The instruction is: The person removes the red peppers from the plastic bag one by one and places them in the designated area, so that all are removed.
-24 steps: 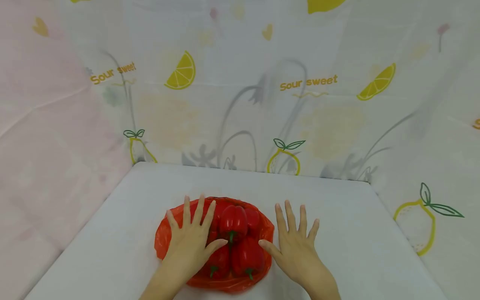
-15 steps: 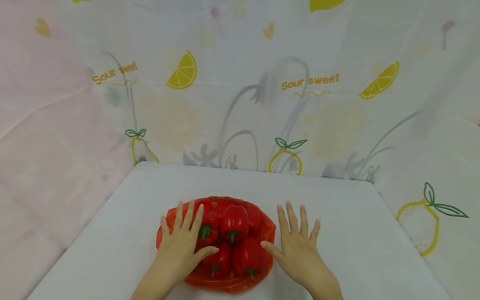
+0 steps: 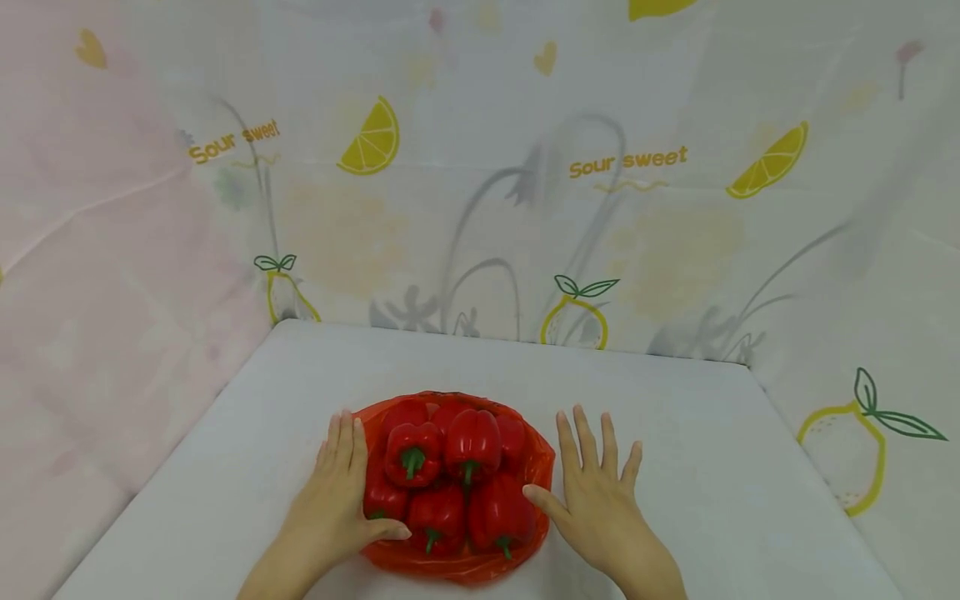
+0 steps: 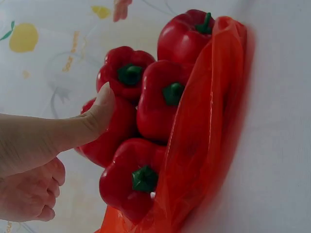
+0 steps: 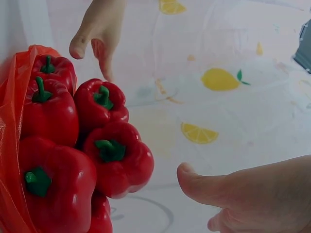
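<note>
Several glossy red bell peppers [image 3: 472, 442] with green stems sit heaped in an opened red plastic bag [image 3: 450, 570] on the white table. My left hand [image 3: 330, 487] is at the bag's left side, fingers straight and together, thumb reaching over its near left edge. In the left wrist view that thumb [image 4: 99, 111] overlaps a bell pepper [image 4: 116, 133]. My right hand [image 3: 600, 500] is spread beside the bag's right edge, its thumb pointing at the rim. Neither hand holds anything. The right wrist view has the peppers [image 5: 119, 160] left of the right thumb [image 5: 204, 187].
The white table [image 3: 697, 467] extends around the bag on all sides. A pale cloth [image 3: 480, 208] printed with lemons and the words "Sour sweet" hangs behind it and along both sides. A dark grey object [image 5: 304, 48] shows at the right wrist view's edge.
My left hand has moved left from over the peppers to the bag's left side, and its fingers have come together. More peppers are uncovered. The right hand has hardly moved.
</note>
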Motion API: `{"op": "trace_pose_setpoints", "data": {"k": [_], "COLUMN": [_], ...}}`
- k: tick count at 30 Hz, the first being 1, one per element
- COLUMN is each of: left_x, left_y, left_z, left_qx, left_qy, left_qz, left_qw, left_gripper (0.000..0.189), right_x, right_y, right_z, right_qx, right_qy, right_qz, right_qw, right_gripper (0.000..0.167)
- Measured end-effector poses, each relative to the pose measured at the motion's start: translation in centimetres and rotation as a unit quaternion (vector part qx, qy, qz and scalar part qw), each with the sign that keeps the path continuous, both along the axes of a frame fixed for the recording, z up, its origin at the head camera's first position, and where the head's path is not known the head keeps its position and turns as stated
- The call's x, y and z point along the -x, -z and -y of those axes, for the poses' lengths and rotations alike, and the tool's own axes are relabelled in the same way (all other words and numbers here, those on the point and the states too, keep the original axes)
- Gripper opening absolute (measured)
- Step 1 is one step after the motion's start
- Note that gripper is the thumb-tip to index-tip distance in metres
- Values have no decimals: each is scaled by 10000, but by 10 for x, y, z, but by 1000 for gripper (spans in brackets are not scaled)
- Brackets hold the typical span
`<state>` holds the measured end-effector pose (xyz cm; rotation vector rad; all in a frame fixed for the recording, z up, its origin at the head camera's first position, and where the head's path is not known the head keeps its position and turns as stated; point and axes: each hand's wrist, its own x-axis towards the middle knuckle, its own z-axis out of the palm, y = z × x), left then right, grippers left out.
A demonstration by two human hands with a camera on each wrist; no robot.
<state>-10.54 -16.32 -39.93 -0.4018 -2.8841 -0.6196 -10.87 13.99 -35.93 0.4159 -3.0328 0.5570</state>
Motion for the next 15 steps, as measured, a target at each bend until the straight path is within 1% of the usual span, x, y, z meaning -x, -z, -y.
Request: {"op": "trace_pose_setpoints", "data": {"k": [4,8,11,15], "left_x": [-1,1,3,9], "left_y": [3,6,9,17], "left_z": [7,13,19,29], "left_qx": [41,67,-30,-189], "left_qy": [-5,86,256,492], "left_qz": [93,131,228,460], "left_qw": [9999,9999,9994,9976], "left_gripper": [137,137,137,136], "right_x": [0,1,1,1], "right_y": [-1,-1,0,1], "right_z": [0,-1,-1,-1], "right_qx": [-7,-50,-123,-124], "right_qy": [13,10,13,10], "right_qz": [120,192,203,192], "right_qw": [9999,9998,9997,9997], "right_gripper": [91,91,92,91]}}
